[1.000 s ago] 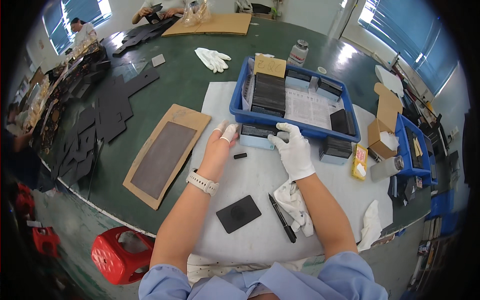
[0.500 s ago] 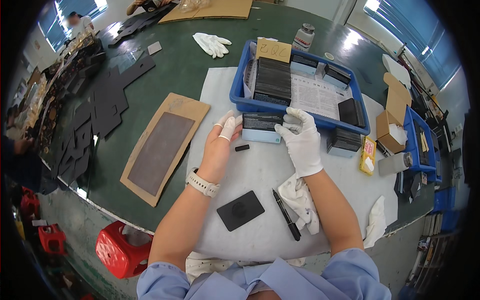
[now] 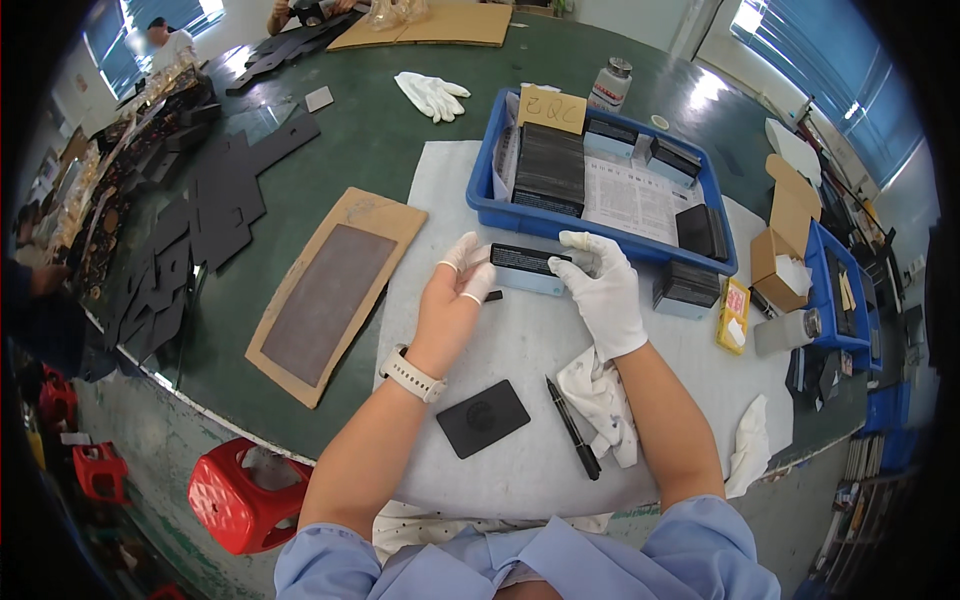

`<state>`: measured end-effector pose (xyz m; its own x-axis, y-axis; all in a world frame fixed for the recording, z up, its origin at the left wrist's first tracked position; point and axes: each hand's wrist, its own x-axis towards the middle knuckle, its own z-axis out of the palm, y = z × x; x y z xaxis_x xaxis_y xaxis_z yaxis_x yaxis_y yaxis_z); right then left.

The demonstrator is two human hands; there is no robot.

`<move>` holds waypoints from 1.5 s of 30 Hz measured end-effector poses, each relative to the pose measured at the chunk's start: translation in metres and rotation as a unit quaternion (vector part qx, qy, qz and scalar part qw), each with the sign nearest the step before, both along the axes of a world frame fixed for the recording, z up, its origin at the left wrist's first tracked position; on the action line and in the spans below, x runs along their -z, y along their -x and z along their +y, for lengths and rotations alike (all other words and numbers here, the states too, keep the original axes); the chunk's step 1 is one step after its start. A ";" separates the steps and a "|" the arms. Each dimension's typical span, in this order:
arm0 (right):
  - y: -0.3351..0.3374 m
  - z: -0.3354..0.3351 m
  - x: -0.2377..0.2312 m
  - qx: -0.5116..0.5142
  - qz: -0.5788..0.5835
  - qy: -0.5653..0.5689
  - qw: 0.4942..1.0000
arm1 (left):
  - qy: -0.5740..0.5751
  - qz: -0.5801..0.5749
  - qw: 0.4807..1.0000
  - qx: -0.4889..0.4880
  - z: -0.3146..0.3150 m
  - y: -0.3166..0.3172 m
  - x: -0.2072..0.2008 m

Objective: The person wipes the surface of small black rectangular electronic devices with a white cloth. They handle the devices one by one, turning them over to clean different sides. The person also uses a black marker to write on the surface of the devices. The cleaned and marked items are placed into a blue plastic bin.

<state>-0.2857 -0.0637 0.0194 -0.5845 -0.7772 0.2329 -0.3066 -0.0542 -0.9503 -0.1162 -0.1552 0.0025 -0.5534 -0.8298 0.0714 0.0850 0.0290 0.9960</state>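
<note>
Green table [image 3: 400,150] under window light, a white mat [image 3: 520,440] laid across its near edge, and right in the middle of it both hands are up on one slim black box [image 3: 528,260]. Left hand [image 3: 455,300], bare but for white finger cots, has its grip clamped on the box's left end; right hand [image 3: 605,290], in a white glove, is closed on the right end. The box hangs level just above the mat, close in front of the blue bin [image 3: 600,225], with a pale blue box [image 3: 535,283] right beneath it.

To do this well, I'd say: keep the hold on the ends and edges only, cots and glove on the black face as little as possible, and keep it level so nothing slides out.

Around them: a small black clip [image 3: 493,296] by the left fingers, a black card [image 3: 483,418] near the left wrist, a pen [image 3: 573,427] and a rag [image 3: 600,400] by the right forearm, a sandpaper board [image 3: 325,290] off to the left, a red stool [image 3: 240,495] below the table edge.

Against half a second ago, the hands sit a touch nearer the body and the box has come clear of the bin; card, pen and rag haven't budged
</note>
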 end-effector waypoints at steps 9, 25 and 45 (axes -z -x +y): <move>-0.005 0.014 -0.058 -0.078 -0.178 -0.047 0.980 | 0.415 -0.174 0.893 0.006 0.017 -0.020 -0.043; -0.050 0.051 -0.102 -0.180 -0.160 -0.052 0.969 | 0.456 -0.080 0.881 -0.100 0.086 -0.088 -0.073; -0.041 0.046 -0.098 -0.200 -0.118 -0.093 0.968 | 0.457 -0.105 0.881 -0.064 0.076 -0.081 -0.062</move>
<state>-0.2443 -0.0172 0.1169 -0.2472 -0.9683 -0.0365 -0.0703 0.0555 -0.9960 -0.0354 -0.0791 0.0650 -0.5409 -0.5352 0.6488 -0.1609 0.8230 0.5448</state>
